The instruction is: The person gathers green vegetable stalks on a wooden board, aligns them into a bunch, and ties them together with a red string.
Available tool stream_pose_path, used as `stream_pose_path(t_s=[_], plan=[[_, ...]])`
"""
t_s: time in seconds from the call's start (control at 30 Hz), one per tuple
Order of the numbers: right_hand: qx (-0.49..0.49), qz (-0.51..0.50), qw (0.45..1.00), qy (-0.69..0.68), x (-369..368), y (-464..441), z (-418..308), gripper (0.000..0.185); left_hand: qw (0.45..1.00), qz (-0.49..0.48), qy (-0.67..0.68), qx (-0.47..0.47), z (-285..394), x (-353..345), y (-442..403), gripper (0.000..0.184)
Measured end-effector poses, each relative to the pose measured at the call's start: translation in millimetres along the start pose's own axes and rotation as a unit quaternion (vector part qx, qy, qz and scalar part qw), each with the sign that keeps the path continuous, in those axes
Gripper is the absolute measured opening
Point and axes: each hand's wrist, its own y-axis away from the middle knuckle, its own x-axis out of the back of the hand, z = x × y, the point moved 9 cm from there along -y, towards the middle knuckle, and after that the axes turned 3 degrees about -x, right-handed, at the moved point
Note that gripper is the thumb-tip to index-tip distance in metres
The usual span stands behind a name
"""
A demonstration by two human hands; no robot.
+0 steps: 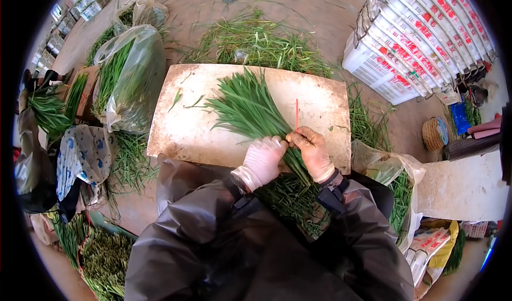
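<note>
A bunch of green Chinese chives (250, 101) lies slantwise over the near part of the pale board (176, 119), leaves fanned toward the far side and stems hanging past the near edge. My left hand (264, 159), in a thin whitish glove, is closed around the stems from the left. On the other side, my right hand (314, 154) has its fingers pinched close to the left fingertips. A narrow red tie (297, 113) sticks up from the right fingers. The part of it around the stems is hidden by both hands.
Loose leaves (261, 42) litter the floor behind the board. Clear bags of greens (136, 77) stand at left, with bundled stems (104, 261) lower down. Stacked white crates (410, 45) rise at far right. Another bag (402, 178) of greens sits by my right arm.
</note>
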Motion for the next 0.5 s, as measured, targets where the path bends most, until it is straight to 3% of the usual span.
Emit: stream_pose_path(t_s=[0.07, 0.27, 0.5], plan=[[-0.005, -0.010, 1.000, 0.002, -2.4, 2.4, 2.3, 0.010, 0.999, -0.048, 0.003, 0.009, -6.1, -14.3, -0.7, 0.047], [0.001, -0.019, 1.000, 0.011, -6.7, 6.6, -1.0, 0.009, 0.997, 0.017, 0.073, 0.033, -8.8, -12.5, 4.1, 0.049], [0.042, -0.019, 0.998, 0.035, -10.7, 9.0, -5.9, 0.011, 0.993, -0.037, 0.085, 0.076, -8.0, -17.2, 5.9, 0.053]])
